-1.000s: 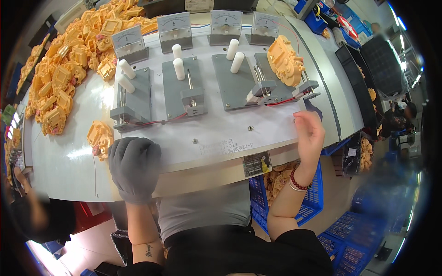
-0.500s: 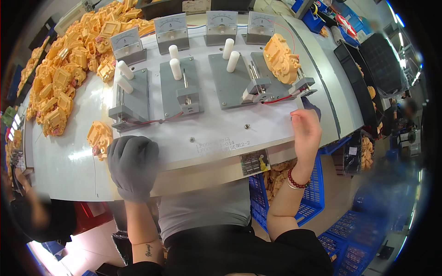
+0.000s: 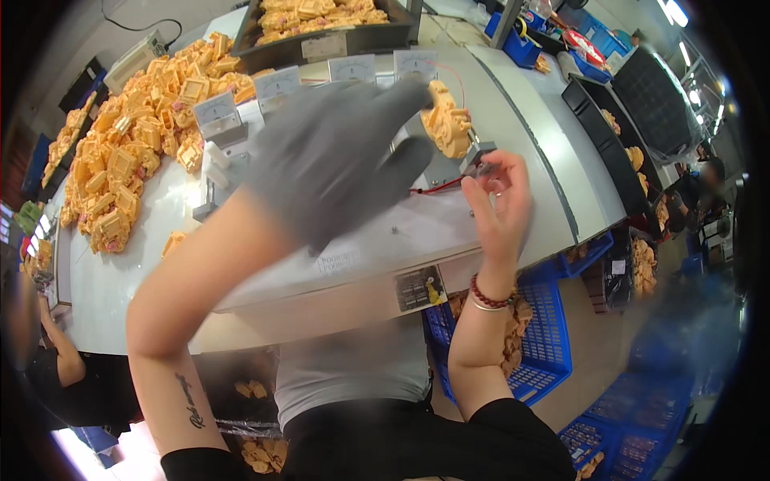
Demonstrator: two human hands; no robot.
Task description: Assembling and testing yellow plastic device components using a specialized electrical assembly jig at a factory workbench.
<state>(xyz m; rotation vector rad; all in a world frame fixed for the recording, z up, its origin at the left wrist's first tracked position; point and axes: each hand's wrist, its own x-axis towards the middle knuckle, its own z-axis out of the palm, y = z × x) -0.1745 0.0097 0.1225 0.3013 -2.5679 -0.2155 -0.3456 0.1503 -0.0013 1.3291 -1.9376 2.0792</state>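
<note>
My left hand (image 3: 341, 156), in a grey glove, reaches across the test stands with thumb and forefinger apart. Its forefinger tip overlaps the left edge of an orange plastic housing (image 3: 447, 120) that sits tilted on the rightmost stand; whether they touch I cannot tell. My bare right hand (image 3: 505, 204) is at the front end of that stand, fingers curled around a small dark piece too unclear to name. A red wire (image 3: 439, 189) runs along the stand toward these fingers. The glove hides the middle stands. Another orange housing (image 3: 173, 242) lies partly behind my left forearm.
Several dial meters (image 3: 415, 64) stand in a row behind the stands. Orange housings (image 3: 120, 168) are heaped at the left. A black tray (image 3: 327, 48) of more parts is at the back, and a blue crate (image 3: 545, 337) stands below the table's front edge.
My left hand has swung from the table's front left, up and right across the stands to the mounted housing. My right hand has moved slightly up and left to the stand's end.
</note>
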